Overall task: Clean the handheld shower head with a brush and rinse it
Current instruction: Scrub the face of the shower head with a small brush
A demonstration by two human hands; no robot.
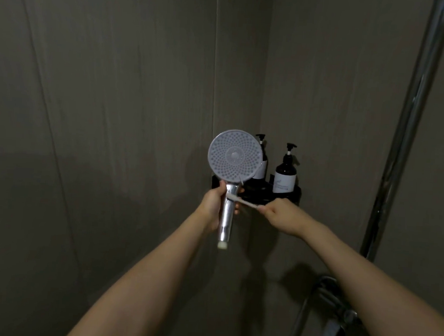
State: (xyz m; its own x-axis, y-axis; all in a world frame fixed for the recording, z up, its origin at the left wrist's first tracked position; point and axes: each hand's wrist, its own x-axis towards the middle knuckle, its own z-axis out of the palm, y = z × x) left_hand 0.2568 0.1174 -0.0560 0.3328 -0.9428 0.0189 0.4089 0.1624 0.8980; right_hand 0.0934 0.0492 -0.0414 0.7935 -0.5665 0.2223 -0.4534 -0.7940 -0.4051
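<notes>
**Brush on the shower head's handle, in a dim shower corner**

Matte grey-brown wall panels [102,108] with faint vertical seams meet in a corner behind the hands. At right a polished chrome riser pipe [411,114] runs top to bottom, with a chrome mixer valve [337,304] low on the wall beneath the right forearm. A black corner shelf [296,194] carries two dark pump bottles [285,171] with pale labels — one half hidden behind the shower disc.

The shower head [234,157] is held upright in mid-air before the shelf: a flat round grey face dotted with nozzle rings on a shiny tapered chrome handle ending in a white tip. The left hand [213,206] wraps its fingers round that handle. The right hand [280,215] pinches a slim pale brush [242,201] — its bristle end lies across the upper handle, just below the disc. Open wall spreads left of the hands.
</notes>
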